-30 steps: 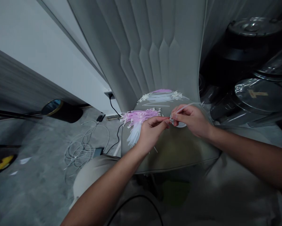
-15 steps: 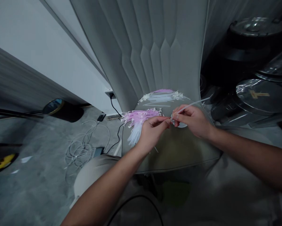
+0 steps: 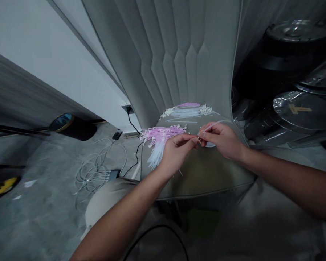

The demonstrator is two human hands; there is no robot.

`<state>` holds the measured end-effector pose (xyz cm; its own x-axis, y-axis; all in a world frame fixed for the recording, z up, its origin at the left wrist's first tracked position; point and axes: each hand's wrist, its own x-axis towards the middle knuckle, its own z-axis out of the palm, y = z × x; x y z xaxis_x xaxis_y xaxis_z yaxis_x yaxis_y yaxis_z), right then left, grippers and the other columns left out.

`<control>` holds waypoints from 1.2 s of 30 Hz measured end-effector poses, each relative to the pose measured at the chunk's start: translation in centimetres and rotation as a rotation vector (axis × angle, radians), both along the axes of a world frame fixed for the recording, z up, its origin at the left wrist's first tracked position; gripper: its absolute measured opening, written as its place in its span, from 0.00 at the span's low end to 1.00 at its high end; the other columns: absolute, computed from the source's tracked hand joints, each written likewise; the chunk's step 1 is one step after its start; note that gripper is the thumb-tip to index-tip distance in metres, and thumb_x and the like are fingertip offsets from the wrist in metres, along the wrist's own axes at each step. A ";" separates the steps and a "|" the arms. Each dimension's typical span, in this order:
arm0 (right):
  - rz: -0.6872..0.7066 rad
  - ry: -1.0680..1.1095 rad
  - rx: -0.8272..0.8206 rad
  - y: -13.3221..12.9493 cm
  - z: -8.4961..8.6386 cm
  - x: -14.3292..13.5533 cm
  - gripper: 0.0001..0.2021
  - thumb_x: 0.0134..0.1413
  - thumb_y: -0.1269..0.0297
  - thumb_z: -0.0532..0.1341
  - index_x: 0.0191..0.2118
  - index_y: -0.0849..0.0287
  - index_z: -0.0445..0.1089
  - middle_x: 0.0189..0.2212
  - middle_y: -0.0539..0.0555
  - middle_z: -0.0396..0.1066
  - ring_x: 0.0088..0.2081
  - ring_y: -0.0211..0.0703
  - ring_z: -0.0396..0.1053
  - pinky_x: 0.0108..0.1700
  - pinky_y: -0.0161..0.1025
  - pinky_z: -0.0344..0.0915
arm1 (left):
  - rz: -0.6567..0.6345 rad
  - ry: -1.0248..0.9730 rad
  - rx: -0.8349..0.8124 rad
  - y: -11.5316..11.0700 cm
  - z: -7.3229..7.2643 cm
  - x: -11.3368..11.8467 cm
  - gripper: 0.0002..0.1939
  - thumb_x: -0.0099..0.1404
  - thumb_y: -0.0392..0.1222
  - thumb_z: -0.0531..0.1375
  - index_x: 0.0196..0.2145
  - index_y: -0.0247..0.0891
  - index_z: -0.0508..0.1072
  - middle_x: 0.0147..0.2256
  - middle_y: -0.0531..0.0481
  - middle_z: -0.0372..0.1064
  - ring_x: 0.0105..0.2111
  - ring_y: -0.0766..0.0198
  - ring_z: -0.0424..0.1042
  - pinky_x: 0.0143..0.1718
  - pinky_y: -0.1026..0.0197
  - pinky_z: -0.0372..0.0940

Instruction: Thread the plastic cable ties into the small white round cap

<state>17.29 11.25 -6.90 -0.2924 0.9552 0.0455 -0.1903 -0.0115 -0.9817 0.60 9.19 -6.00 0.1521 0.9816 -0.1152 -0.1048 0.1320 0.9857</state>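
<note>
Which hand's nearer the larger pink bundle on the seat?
Left. The left hand is close at the right side of the larger pink bundle; the right hand is farther right, beyond the left fingertips.

Easiest way in is from the front of the chair seat, between the two forearms: bare surface right up to the hands. Left side's a no-go, the pink-and-white strip pile crowds in just beside the left hand. Straight ahead, a second bundle lies across the seat, and the tall backrest walls things off behind it. Only a narrow gap there before the right hand, and the thin white strip it's pinching juts in. Some pale thing sits under that hand, too hidden to make out.
</note>
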 end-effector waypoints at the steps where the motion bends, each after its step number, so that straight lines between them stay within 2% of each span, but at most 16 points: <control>1: 0.000 0.002 0.004 0.0 0.0 0.0 0.07 0.50 0.62 0.67 0.29 0.59 0.72 0.27 0.49 0.70 0.26 0.34 0.68 0.30 0.36 0.65 | 0.002 0.002 0.003 0.0 0.0 0.0 0.05 0.56 0.41 0.66 0.29 0.37 0.78 0.26 0.52 0.74 0.28 0.69 0.70 0.35 0.64 0.66; 15: 0.013 -0.018 0.060 -0.4 0.4 0.0 0.06 0.51 0.64 0.67 0.28 0.58 0.71 0.26 0.48 0.70 0.28 0.35 0.69 0.32 0.37 0.66 | -0.029 -0.026 -0.004 -0.1 -0.1 -0.1 0.06 0.56 0.41 0.66 0.27 0.36 0.77 0.26 0.52 0.75 0.28 0.70 0.71 0.34 0.65 0.66; 28: -0.007 -0.131 0.089 -0.4 0.9 -0.1 0.10 0.50 0.58 0.67 0.28 0.58 0.71 0.25 0.49 0.70 0.28 0.36 0.69 0.34 0.38 0.69 | -0.031 0.013 -0.037 0.0 -0.1 -0.1 0.04 0.55 0.40 0.65 0.27 0.37 0.78 0.27 0.51 0.76 0.28 0.68 0.71 0.36 0.62 0.67; 36: 0.029 -0.152 0.087 -0.4 0.6 0.1 0.08 0.51 0.60 0.66 0.28 0.59 0.71 0.25 0.50 0.70 0.29 0.36 0.69 0.34 0.38 0.68 | -0.056 0.038 -0.026 0.2 -0.4 -0.3 0.05 0.56 0.41 0.65 0.27 0.37 0.77 0.28 0.51 0.76 0.29 0.68 0.72 0.37 0.62 0.67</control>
<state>17.38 10.88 -6.27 -0.3293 0.9407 0.0812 -0.0401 0.0719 -0.9966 0.33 9.40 -6.41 0.2018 0.9683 -0.1474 -0.0596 0.1624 0.9849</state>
